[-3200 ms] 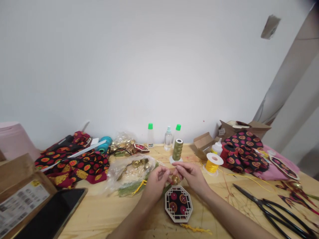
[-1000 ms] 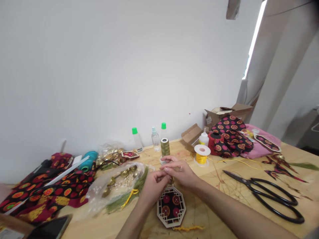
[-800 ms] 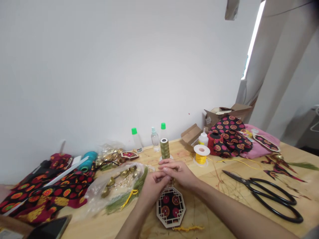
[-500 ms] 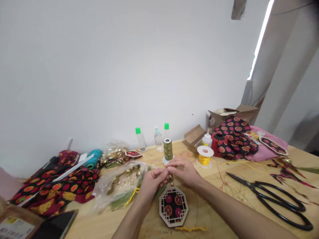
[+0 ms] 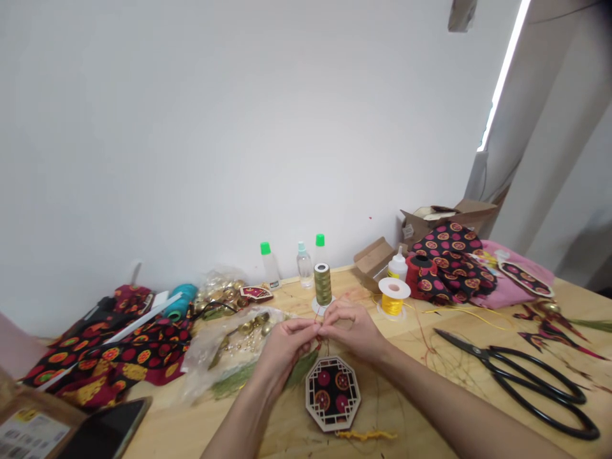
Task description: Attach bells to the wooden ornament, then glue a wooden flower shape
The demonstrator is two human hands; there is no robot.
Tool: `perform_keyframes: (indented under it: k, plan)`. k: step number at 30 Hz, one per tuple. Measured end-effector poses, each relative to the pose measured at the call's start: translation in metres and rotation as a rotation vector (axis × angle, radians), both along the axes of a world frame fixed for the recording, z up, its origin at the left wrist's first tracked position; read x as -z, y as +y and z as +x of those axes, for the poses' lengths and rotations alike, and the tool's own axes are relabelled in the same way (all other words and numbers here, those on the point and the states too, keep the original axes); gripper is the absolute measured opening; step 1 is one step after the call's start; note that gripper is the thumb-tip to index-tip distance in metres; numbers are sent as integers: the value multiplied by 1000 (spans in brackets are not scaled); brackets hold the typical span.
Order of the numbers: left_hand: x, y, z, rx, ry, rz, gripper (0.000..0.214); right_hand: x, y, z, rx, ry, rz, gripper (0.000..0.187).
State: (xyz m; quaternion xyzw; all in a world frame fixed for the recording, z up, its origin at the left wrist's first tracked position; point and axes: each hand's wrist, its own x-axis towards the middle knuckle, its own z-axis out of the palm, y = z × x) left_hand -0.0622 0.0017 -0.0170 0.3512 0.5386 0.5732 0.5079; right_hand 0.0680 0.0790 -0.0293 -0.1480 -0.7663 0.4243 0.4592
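Note:
My left hand [image 5: 282, 345] and my right hand [image 5: 352, 328] meet fingertip to fingertip just above an octagonal wooden ornament [image 5: 333, 393] with black and red patterned fabric inside. Both hands pinch a thin thread at the ornament's top edge. A yellow tassel [image 5: 366, 435] lies at the ornament's near edge. A spool of olive-gold thread [image 5: 322, 285] stands right behind my fingers. A clear plastic bag of gold bells [image 5: 229, 341] lies to the left of my left hand, with green fringe [image 5: 234, 380] beside it.
Large black scissors [image 5: 526, 381] lie at the right. A yellow cord spool [image 5: 393, 297], a glue bottle [image 5: 397, 264], green-capped bottles [image 5: 267, 259], patterned fabric [image 5: 109, 357] left and patterned fabric [image 5: 452, 261] right, cardboard boxes [image 5: 449, 215], a teal spool [image 5: 179, 301] and a phone [image 5: 108, 430] crowd the wooden table [image 5: 444, 357].
Over three seconds the view has swung right. My hands stay together above the ornament; a gold bell seen between them earlier is now hidden, and the fingers have lifted slightly, pinching thread.

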Motion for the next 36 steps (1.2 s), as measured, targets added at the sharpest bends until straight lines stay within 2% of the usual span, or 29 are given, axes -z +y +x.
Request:
perform_keyframes:
  k: [4,6,8,13,16,20,25,31,34,36]
  plan:
    - [-2,1,-2,0,113,18,24,2,3,0,-122,21,-247,14]
    - [-3,2,-5,-9,196,46,24,4,3,-2,-219,-18,-293,28]
    - [-4,3,-7,-19,304,96,23,7,2,-4,-230,-81,-232,41]
    - [-4,3,-12,-47,666,273,12,11,1,-6,-91,-192,-14,36]
    - [-2,3,-15,-59,877,413,10,12,2,-5,-105,-198,-35,41]
    - [3,5,-15,-65,1045,549,12,13,1,-5,-152,-154,-177,48]
    - [9,7,-12,-133,1113,608,13,8,1,-5,-169,-98,-343,28]
    - [12,9,-10,-166,1080,584,11,9,5,-7,-251,-76,-385,26]
    - [11,9,-8,-169,1054,557,12,12,4,-9,-197,-87,-422,24]
    - [11,9,-7,-169,1037,539,13,13,2,-11,-114,-119,-388,21]
